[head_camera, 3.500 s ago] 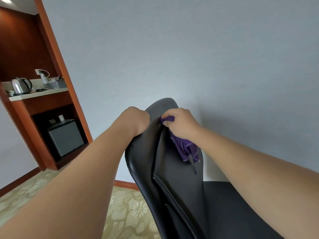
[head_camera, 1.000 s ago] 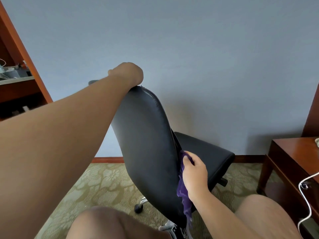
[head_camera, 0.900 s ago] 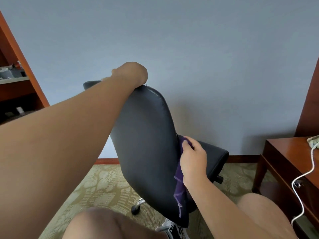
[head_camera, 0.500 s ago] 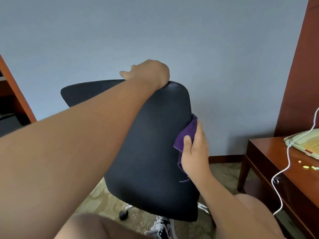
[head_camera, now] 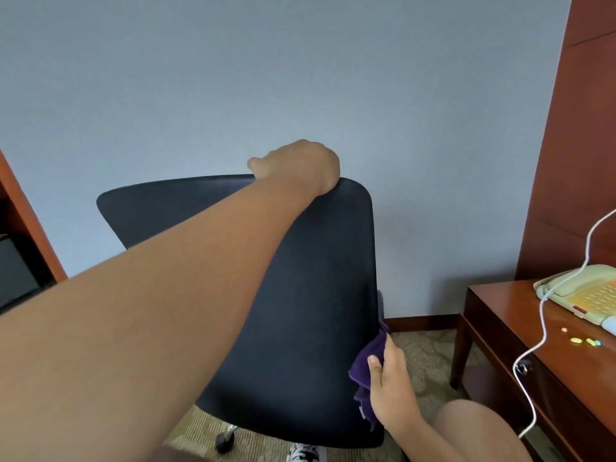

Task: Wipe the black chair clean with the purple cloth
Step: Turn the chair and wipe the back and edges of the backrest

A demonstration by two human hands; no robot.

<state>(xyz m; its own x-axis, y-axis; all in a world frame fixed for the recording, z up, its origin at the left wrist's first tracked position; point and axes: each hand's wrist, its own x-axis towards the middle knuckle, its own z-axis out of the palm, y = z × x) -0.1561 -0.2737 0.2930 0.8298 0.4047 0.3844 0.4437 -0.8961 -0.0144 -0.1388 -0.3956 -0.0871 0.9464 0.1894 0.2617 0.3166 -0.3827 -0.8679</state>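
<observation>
Black and smooth, the back of the black chair (head_camera: 316,295) fills the middle of the view, its rear face turned toward the camera and its top edge curving from left to right. The left hand (head_camera: 296,165) sits on that top edge near the right corner, fingers curled over the far side out of sight, so it grips the backrest; the bare forearm runs down across the chair to the lower left. Low on the right edge of the backrest, the right hand (head_camera: 390,388) holds the purple cloth (head_camera: 363,368), bunched up, with the thumb pressed on the near side and the other fingers hidden behind it. The cloth lies against the chair's right rim, and a loose end hangs below the hand. Under the backrest a caster (head_camera: 223,441) stands on the patterned beige carpet (head_camera: 426,355), and the toe of a black-and-white shoe (head_camera: 305,453) shows beside it. A bare knee (head_camera: 480,428) rises at the lower right. To the right stands a reddish wooden desk (head_camera: 566,368) with a pale telephone (head_camera: 586,291) on it, a white cord (head_camera: 541,328) trailing over its front edge, and a few small coloured bits (head_camera: 583,341) lying near the phone. A grey-blue wall (head_camera: 266,78) runs behind everything, with a wooden baseboard (head_camera: 420,322) at its foot.
</observation>
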